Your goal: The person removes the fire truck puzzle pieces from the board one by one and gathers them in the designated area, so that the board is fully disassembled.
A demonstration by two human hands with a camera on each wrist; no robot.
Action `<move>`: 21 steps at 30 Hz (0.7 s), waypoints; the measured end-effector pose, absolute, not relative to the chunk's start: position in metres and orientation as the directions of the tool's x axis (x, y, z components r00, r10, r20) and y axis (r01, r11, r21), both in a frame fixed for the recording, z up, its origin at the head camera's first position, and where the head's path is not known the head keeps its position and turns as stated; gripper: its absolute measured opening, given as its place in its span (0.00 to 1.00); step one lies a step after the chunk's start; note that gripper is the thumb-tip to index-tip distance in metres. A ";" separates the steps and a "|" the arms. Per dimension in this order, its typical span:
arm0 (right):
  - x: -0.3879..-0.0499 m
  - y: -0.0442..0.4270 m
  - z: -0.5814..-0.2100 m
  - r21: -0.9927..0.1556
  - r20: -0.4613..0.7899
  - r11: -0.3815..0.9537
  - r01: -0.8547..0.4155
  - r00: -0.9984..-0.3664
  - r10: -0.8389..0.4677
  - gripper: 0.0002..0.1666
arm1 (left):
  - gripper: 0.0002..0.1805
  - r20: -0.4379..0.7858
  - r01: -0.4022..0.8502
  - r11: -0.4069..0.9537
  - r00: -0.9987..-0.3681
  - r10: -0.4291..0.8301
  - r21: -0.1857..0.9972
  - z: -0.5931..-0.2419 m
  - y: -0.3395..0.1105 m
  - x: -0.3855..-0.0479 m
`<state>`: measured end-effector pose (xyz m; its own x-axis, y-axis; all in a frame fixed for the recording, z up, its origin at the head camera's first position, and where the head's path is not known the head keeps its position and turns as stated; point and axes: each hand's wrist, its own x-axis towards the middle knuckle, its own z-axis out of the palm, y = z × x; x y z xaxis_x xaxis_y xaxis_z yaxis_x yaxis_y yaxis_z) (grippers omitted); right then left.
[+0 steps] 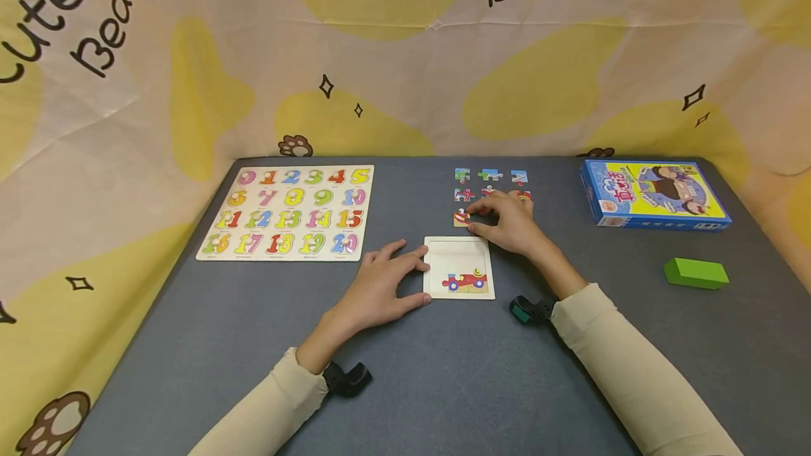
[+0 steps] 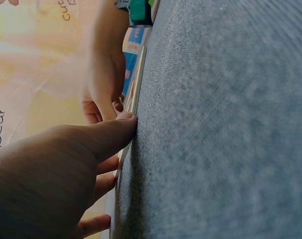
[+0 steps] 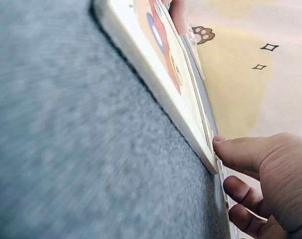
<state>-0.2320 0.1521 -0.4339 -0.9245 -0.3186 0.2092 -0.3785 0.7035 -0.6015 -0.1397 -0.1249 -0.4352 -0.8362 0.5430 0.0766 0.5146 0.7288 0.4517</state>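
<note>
A square white puzzle tray (image 1: 456,252) lies on the grey tabletop, with a red vehicle picture (image 1: 465,281) in its lower right part. My left hand (image 1: 385,287) touches the tray's left side, its fingers spread and its thumb at the lower left corner. Beyond the tray, my right hand (image 1: 510,222) reaches over the loose puzzle pieces. Its thumb and index fingertip are apart, at the right edge of a yellow and red puzzle piece (image 1: 460,219). The right wrist view shows the thumb (image 3: 235,152) apart from the other fingers. The right hand hides some of the pieces behind it.
A number board (image 1: 253,204) lies at the left, with colourful numerals in rows. Several puzzle pieces (image 1: 489,174) lie spaced out behind the right hand. At the right are a blue and yellow box (image 1: 655,194) and a green block (image 1: 695,273). A patterned cloth hangs behind the table.
</note>
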 end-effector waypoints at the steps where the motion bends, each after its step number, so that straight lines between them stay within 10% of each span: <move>1: -0.231 0.153 -0.434 -0.609 0.217 0.694 -0.385 -0.922 -0.320 0.18 | 0.24 0.077 0.514 0.729 -0.837 0.542 0.452 -0.435 -0.125 -0.140; 21: -0.182 0.160 -0.417 -0.618 0.094 0.543 -0.568 -0.739 -0.667 0.17 | 0.22 0.103 0.547 0.714 -0.819 0.564 0.437 -0.436 -0.126 -0.138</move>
<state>-0.1823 0.1603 -0.4174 -0.7391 -0.6671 0.0938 -0.5684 0.5428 -0.6184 -0.1379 -0.1260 -0.4360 -0.8192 0.5642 0.1031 0.5468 0.7139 0.4374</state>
